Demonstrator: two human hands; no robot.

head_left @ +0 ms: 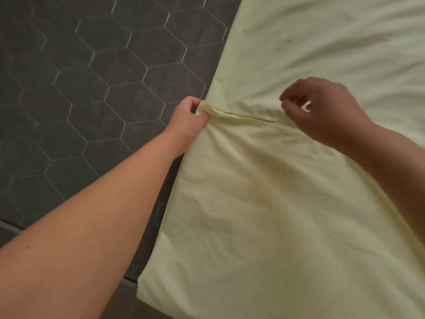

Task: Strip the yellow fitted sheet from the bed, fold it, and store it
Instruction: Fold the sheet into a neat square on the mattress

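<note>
Two hands work the yellow fitted sheet (264, 203), which lies spread over the right part of the dark quilted mattress (80, 88). Your left hand (187, 122) pinches a folded corner at the sheet's left edge. Your right hand (322, 111) curls its fingers onto the same fold line, well apart from the left.

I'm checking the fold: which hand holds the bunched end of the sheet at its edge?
The left hand, pinching the sheet beside the bare mattress. The right hand grips farther in along the fold.
</note>
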